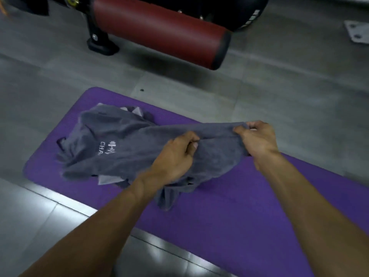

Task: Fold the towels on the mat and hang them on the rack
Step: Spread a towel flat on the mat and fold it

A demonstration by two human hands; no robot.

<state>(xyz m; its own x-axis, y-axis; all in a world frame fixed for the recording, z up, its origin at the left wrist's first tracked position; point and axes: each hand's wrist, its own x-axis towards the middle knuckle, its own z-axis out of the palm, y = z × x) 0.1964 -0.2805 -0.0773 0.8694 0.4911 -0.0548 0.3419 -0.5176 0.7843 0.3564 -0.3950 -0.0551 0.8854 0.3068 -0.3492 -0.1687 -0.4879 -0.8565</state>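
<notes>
Both hands, the left hand (pixel 175 154) and right hand (pixel 257 140), pinch one gray towel (pixel 215 156) over the purple mat (pixel 239 216), with more towels (pixel 111 136) crumpled beyond the left hand, none folded or hung yet.

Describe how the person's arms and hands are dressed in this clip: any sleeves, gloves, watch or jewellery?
Both forearms are bare up to the frame edge, with no sleeves showing. The left hand and right hand wear no gloves. No watch, bracelet or ring is visible on either, though the picture is somewhat blurred.
</notes>
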